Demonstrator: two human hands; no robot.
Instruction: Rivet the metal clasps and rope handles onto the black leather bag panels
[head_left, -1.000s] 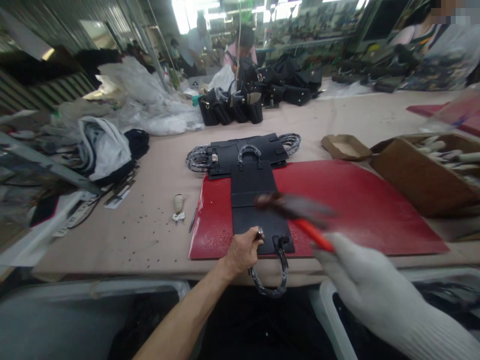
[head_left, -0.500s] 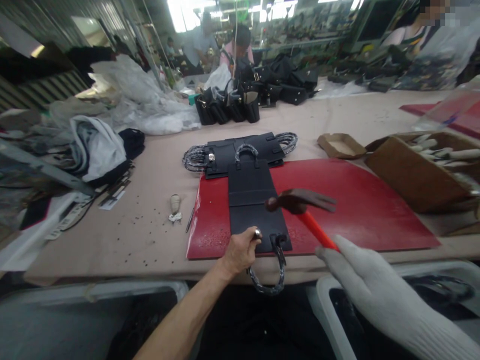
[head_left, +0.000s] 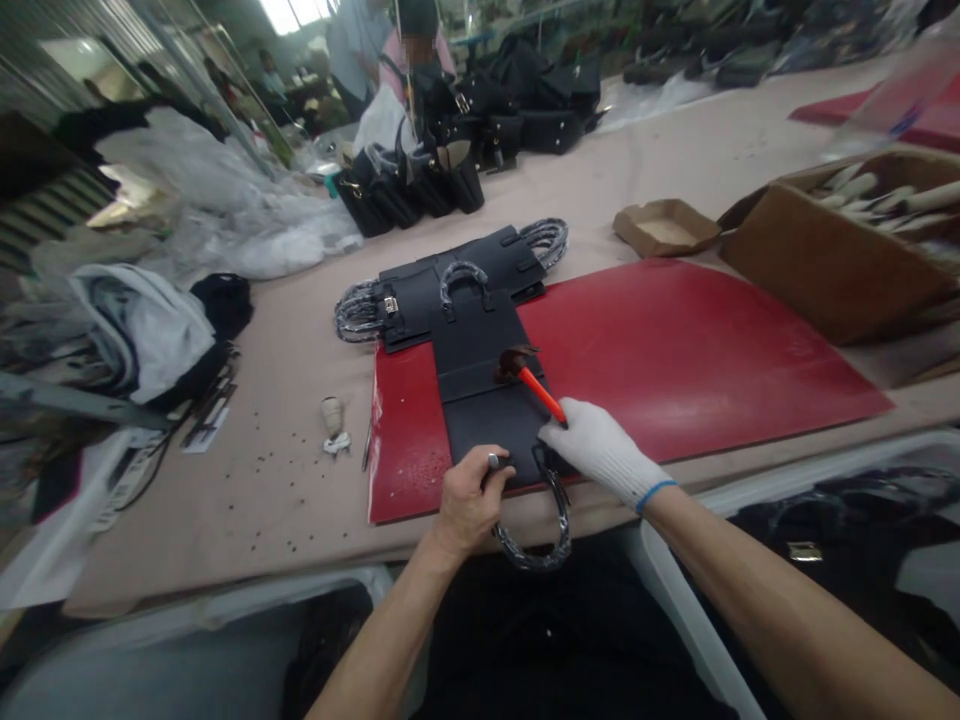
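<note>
Bare and closed, my left hand point(head_left: 469, 500) grips a short metal punch point(head_left: 495, 461) upright over the near end of a black bag panel point(head_left: 480, 425). The punch's lower end is hidden by my fingers. My right hand point(head_left: 596, 445), in a white knit glove, is wrapped round the orange handle of a claw hammer point(head_left: 541, 392). The hammer's dark head is above the panel, beyond the punch. A plastic-wrapped handle point(head_left: 536, 560) loops off the panel's near edge, and another wrapped handle point(head_left: 463, 275) curves at its far end. The panel lies on a red board point(head_left: 675, 370).
Stacked black panels point(head_left: 442, 285) with wrapped handles lie behind. Left of the board are a wrapped tool point(head_left: 333, 420) and scattered small dark bits. At right stand a cardboard box point(head_left: 817, 260) and a shallow carton point(head_left: 664, 228). Black bags point(head_left: 412, 185) and a person are farther back.
My right hand has brought the hammer down and left, from raised at the right to just beyond my left hand. The left hand still holds the punch. The camera view has tilted down and turned.
</note>
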